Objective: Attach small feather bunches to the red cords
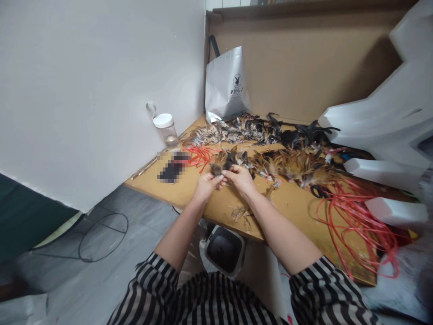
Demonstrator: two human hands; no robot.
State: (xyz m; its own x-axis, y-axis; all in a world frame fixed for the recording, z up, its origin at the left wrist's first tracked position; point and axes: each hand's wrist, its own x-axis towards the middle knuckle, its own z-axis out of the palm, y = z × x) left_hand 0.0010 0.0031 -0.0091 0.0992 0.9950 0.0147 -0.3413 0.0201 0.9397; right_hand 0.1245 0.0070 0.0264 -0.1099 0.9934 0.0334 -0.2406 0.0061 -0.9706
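Note:
Both hands meet over the near edge of a wooden table (199, 198). My left hand (207, 186) is closed, its thumb and fingers pinching the base of a small bunch of brown and black feathers (219, 164). Close against it, my right hand (240, 178) pinches the same bunch from the right. Whatever lies right between the fingertips is too small to make out. Just behind the hands are red plastic strips (199, 155). To the right stretches a row of brown feather bunches (291, 164), some bound with pinkish ties.
A lidded clear jar (165, 131) and a blurred-out dark object (172, 169) lie left. Behind stand speckled feathers (233, 131) and a silver bag (225, 85). Red strips (352, 221) hang over the right edge, beside white foam pieces (395, 210). A bin (225, 250) stands below.

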